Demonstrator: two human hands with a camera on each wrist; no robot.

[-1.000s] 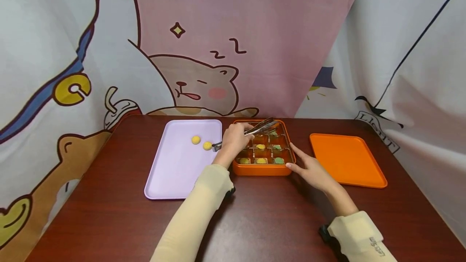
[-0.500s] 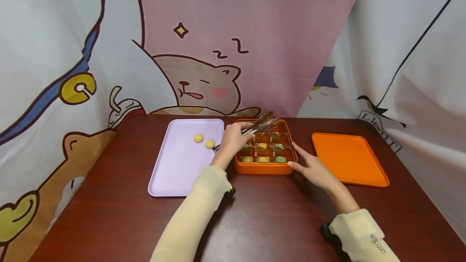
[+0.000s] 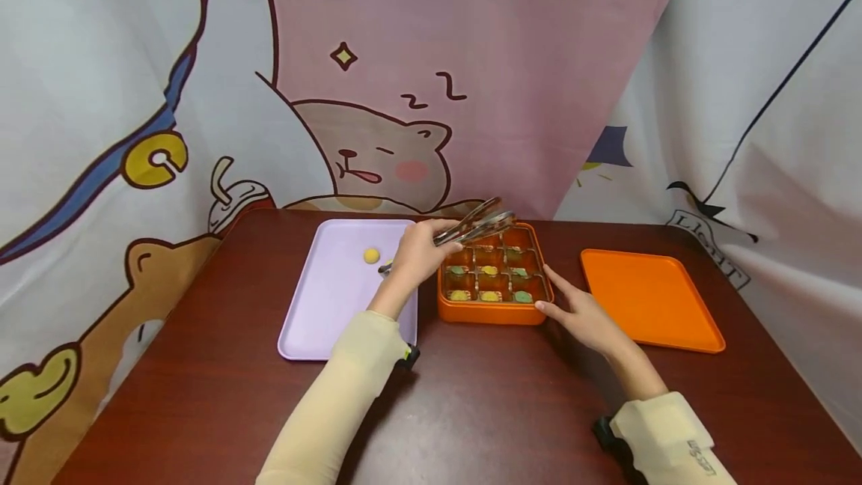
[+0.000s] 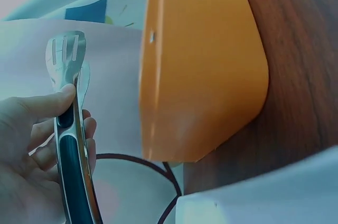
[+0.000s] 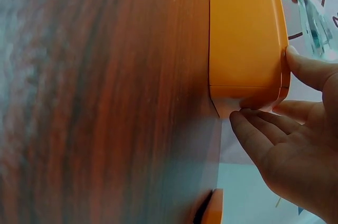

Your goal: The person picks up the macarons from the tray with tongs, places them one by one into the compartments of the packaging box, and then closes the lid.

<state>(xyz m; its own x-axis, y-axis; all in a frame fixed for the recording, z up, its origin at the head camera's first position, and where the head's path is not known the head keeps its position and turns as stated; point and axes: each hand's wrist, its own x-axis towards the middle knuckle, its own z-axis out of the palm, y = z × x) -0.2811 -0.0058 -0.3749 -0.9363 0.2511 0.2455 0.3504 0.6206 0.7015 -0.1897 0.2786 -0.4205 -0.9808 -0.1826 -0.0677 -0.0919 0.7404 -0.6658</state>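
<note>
My left hand [image 3: 420, 245] grips a pair of metal tongs [image 3: 471, 224] with dark handle inlays. The tongs' tips hang closed and empty above the far edge of an orange compartment box [image 3: 491, 313]. In the left wrist view the tongs [image 4: 68, 123] lie across my fingers under the thumb, beside the box [image 4: 200, 76]. Several small yellow and green cakes [image 3: 489, 272] sit in the box's cells. My right hand [image 3: 559, 304] rests with straight fingers [image 5: 264, 139] against the box's near right corner [image 5: 245, 34]. A yellow ball [image 3: 371, 255] lies on the purple tray [image 3: 323, 313].
An orange lid [image 3: 649, 298] lies flat to the right of the box. All of this stands on a dark wooden table [image 3: 485, 410]. Cartoon-printed cloth [image 3: 377, 96] hangs close behind and on both sides.
My left hand has drawn back to the left with the tongs, and their tips have risen. It now covers the second yellow ball on the tray. The right hand stays at the box.
</note>
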